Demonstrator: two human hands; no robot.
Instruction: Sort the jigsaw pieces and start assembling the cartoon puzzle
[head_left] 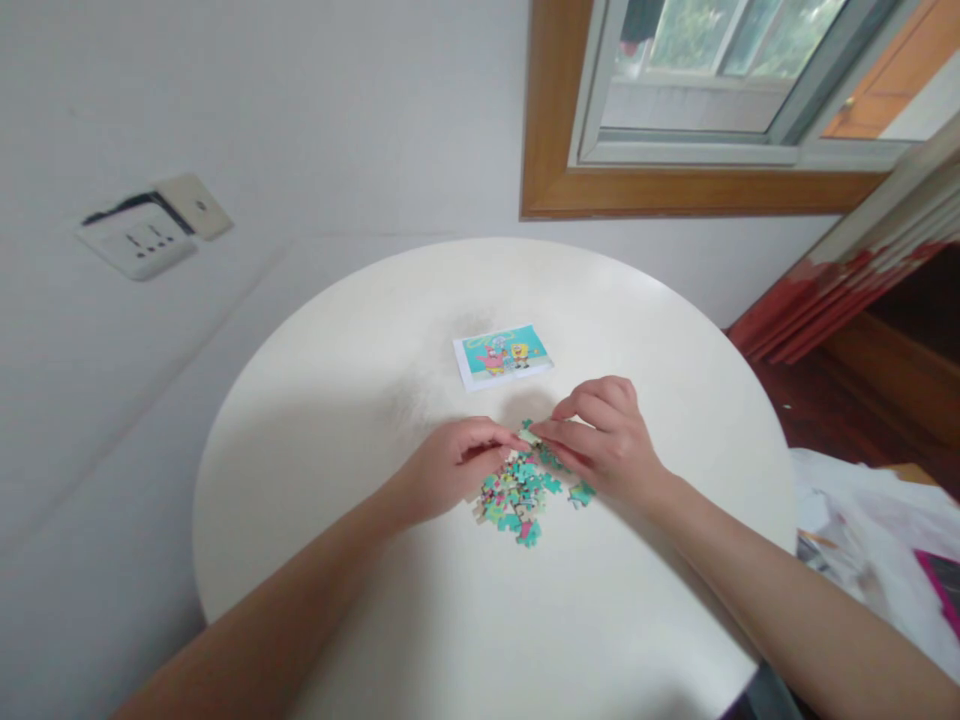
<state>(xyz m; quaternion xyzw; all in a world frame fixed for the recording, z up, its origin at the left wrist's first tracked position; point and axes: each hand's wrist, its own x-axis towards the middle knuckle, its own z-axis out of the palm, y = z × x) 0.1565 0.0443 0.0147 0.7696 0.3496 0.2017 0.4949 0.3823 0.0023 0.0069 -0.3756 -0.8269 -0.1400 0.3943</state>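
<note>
Just above the far edge of the pile of jigsaw pieces (517, 495), the left hand (457, 465) and right hand (607, 435) meet fingertip to fingertip. Each grip is pinched nearly closed on one small pale puzzle piece (529, 437) held between them. Beyond the pile a printed cartoon reference card (502, 355) lies flat on the round white tabletop (360, 400).

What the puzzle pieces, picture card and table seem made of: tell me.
Puzzle pieces: probably printed cardboard, matte; thin, flat, colour-faced. Picture card: printed paper or thin card; lies flat, white border. Table: smooth off-white top with soft sheen; laminate or painted wood, cannot tell which.
</note>
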